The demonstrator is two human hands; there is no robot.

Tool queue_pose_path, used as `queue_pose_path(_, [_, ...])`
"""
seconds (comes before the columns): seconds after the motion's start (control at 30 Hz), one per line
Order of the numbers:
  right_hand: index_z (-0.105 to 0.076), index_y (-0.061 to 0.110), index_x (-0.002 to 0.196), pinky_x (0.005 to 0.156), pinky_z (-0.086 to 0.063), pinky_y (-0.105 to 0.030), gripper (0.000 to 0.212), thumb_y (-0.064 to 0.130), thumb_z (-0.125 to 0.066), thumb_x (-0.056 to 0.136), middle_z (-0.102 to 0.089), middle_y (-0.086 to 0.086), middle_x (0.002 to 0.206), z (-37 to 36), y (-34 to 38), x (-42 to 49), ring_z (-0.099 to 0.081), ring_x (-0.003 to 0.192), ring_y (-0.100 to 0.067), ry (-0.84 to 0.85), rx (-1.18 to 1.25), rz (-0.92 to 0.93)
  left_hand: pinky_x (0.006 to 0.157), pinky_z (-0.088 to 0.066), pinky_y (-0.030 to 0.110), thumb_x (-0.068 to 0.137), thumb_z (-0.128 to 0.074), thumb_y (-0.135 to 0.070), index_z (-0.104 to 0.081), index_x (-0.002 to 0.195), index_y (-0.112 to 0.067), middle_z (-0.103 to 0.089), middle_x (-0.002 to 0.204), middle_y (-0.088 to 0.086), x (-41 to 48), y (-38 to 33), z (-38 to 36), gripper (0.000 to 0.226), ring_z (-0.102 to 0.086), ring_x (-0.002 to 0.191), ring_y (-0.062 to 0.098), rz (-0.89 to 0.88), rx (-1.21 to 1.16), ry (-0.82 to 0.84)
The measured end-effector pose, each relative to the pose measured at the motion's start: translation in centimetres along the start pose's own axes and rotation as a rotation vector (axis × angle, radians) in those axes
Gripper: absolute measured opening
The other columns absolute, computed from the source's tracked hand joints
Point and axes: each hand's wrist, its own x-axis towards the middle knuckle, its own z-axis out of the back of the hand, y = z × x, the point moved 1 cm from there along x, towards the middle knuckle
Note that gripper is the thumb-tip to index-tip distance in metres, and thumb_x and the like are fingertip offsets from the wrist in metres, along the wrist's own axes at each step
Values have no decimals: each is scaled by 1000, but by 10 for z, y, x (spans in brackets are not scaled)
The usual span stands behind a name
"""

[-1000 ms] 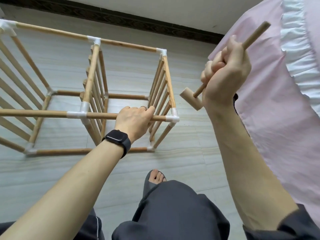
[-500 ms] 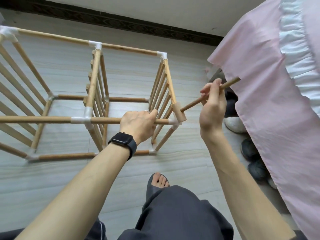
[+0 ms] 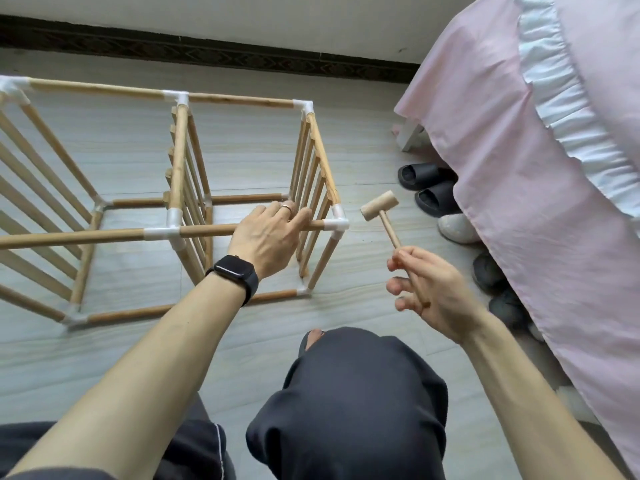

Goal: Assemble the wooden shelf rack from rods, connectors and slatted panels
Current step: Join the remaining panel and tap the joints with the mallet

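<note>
The wooden shelf rack (image 3: 242,100) stands on the floor, built of rods, white connectors and slatted panels (image 3: 313,174). My left hand (image 3: 266,237), with a black watch on the wrist, rests on the near top rod (image 3: 207,231). Its fingers lie fairly straight over the rod, just left of the near right corner connector (image 3: 337,221). My right hand (image 3: 433,292) pinches the lower end of a small wooden mallet's handle. The mallet head (image 3: 379,210) hovers a little to the right of that corner connector and does not touch it.
A bed with a pink sheet (image 3: 519,168) fills the right side. Black slippers (image 3: 426,188) and other shoes lie at its foot, close to the rack's right end. My dark-trousered knee (image 3: 346,393) and a bare foot are in front. The wall runs behind the rack.
The mallet came down onto the near right corner connector, then pulled back to the right and lower. My left hand's fingers have loosened from a curled grip on the top rod.
</note>
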Motion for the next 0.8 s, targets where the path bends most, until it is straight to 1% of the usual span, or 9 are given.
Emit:
queue_pose_path(0.1, [-59, 24, 119, 44, -34, -20, 24, 18, -38, 110, -49, 3, 84, -2, -16, 5, -40, 47, -6, -205, -496, 158, 87, -45, 41, 104, -46, -29, -47, 136, -15, -62, 112, 8, -14, -3, -1, 36, -58, 95, 30, -9, 10, -51])
queue_pose_path(0.2, [-37, 40, 136, 59, -42, -18, 33, 24, -38, 107, -56, 7, 74, -2, -22, 4, -56, 62, -12, -262, -905, 391, 97, -37, 39, 109, -39, -32, -52, 137, -19, -65, 113, 4, -20, -12, -4, 33, -58, 97, 29, 130, -50, -87])
queue_pose_path(0.3, [-44, 34, 124, 55, -38, -22, 22, 37, -36, 104, -61, 12, 71, -3, -25, 6, -59, 64, -9, -293, -1081, 440, 96, -33, 36, 111, -34, -34, -56, 128, -22, -67, 108, 0, -16, -16, -5, 31, -57, 97, 26, 209, -87, -85])
queue_pose_path(0.37, [-54, 30, 104, 54, -36, -35, 20, 41, -37, 104, -56, 7, 58, -6, -26, 7, -54, 56, -13, -331, -1248, 473, 93, -33, 35, 110, -33, -36, -56, 126, -24, -66, 106, -1, -15, -16, -5, 30, -57, 97, 25, 227, -103, -78])
queue_pose_path(0.47, [-61, 24, 92, 55, -42, -42, 33, 44, -38, 103, -56, 6, 54, -9, -27, 5, -55, 54, -19, -370, -1286, 448, 94, -33, 35, 110, -33, -36, -55, 127, -25, -66, 107, -2, -15, -16, -5, 31, -56, 98, 23, 239, -117, -63])
queue_pose_path(0.63, [-60, 22, 93, 69, -50, -48, 39, 48, -32, 104, -69, 0, 71, -15, -22, 5, -63, 72, -34, -359, -1295, 318, 93, -33, 36, 110, -32, -37, -55, 125, -26, -66, 106, -2, -14, -15, -4, 30, -55, 97, 23, 248, -124, -48])
queue_pose_path(0.7, [-58, 24, 91, 64, -48, -42, 34, 45, -37, 105, -65, 6, 64, -16, -16, 4, -61, 64, -24, -368, -1255, 377, 92, -33, 35, 110, -31, -38, -55, 125, -26, -65, 106, -2, -14, -14, -4, 30, -55, 96, 23, 252, -121, -43])
queue_pose_path(0.77, [-56, 26, 90, 52, -38, -21, 30, 44, -39, 106, -59, 15, 58, -18, -5, 0, -55, 53, -12, -413, -1166, 544, 92, -32, 35, 110, -30, -39, -54, 125, -27, -64, 104, -3, -13, -14, -5, 30, -54, 94, 22, 254, -116, -37])
queue_pose_path(0.8, [-55, 27, 91, 49, -35, -19, 29, 45, -38, 107, -58, 18, 59, -21, -1, -2, -53, 52, -11, -458, -1085, 643, 91, -32, 35, 110, -30, -39, -54, 124, -27, -64, 104, -3, -13, -14, -5, 30, -54, 94, 22, 254, -113, -39])
